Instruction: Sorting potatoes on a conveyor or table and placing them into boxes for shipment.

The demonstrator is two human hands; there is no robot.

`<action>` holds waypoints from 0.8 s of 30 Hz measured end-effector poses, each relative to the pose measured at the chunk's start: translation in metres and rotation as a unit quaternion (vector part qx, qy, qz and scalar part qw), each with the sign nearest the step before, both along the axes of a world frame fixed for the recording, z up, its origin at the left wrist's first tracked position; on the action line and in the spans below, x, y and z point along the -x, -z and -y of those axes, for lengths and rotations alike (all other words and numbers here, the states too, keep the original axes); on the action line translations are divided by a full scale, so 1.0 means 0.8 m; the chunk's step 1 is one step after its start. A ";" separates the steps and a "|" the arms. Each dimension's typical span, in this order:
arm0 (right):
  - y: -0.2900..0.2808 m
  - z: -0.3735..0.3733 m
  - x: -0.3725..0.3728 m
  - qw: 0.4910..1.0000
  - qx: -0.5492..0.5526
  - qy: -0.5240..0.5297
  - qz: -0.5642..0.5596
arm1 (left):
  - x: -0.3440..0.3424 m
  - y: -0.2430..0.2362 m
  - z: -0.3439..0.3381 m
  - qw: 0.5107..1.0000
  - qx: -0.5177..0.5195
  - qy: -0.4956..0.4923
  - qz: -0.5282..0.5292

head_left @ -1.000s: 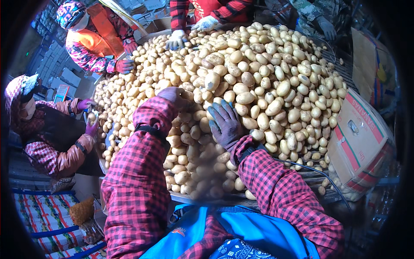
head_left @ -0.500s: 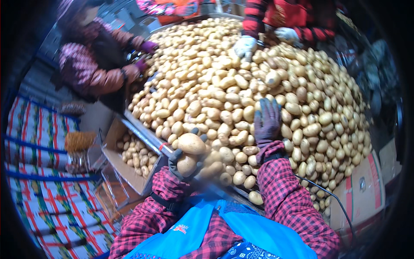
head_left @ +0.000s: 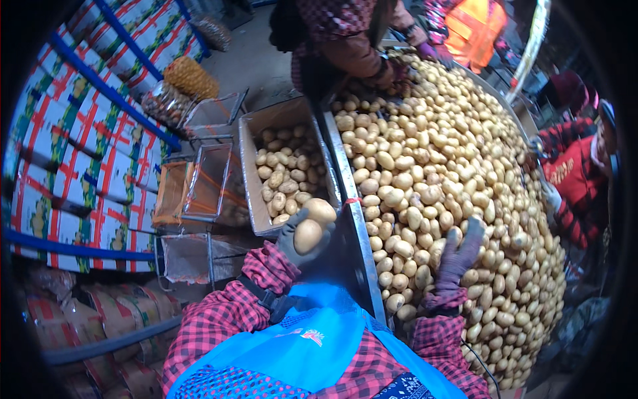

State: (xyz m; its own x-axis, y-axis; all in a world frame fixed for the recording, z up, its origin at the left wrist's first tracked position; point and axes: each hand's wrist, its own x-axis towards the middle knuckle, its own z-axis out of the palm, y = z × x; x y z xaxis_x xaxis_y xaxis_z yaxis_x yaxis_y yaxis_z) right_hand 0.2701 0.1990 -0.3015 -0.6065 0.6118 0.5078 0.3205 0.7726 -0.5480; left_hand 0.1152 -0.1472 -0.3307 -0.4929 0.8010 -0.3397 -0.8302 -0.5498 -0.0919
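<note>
My left hand (head_left: 287, 245), in a dark glove, is closed around two potatoes (head_left: 308, 237), one above the other. It is beside the near end of a lined cardboard box (head_left: 247, 159) partly filled with potatoes (head_left: 282, 169). My right hand (head_left: 454, 263), also gloved, lies over the big heap of potatoes (head_left: 425, 159) with its fingers stretched apart. Its fingertips touch or nearly touch potatoes, and none is visibly gripped. A metal table edge (head_left: 355, 219) with a red tie (head_left: 353, 200) runs between box and heap.
Co-workers stand around the heap: one (head_left: 345, 40) at the far side, one in red (head_left: 578, 173) at right. Wire stands with lined crates (head_left: 212, 176) are left of the box. Stacked printed cartons (head_left: 86, 146) and filled sacks (head_left: 100, 319) lie further left. A black cable (head_left: 482, 362) crosses the heap's near edge.
My view has turned left, bringing the box into the middle. My left hand has carried the two potatoes from the heap's edge to beside the box. The right hand remains over the heap.
</note>
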 end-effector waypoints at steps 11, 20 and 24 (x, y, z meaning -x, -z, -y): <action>0.046 0.002 0.034 0.979 -0.126 -0.040 0.153 | 0.101 -0.010 0.135 0.936 0.137 -0.316 -0.077; 0.048 0.001 0.030 0.986 -0.120 -0.045 0.111 | 0.153 -0.070 0.232 0.888 0.153 -0.394 -0.180; 0.049 -0.004 0.021 0.984 -0.141 -0.022 0.110 | 0.211 -0.087 0.281 0.854 0.241 -0.414 -0.201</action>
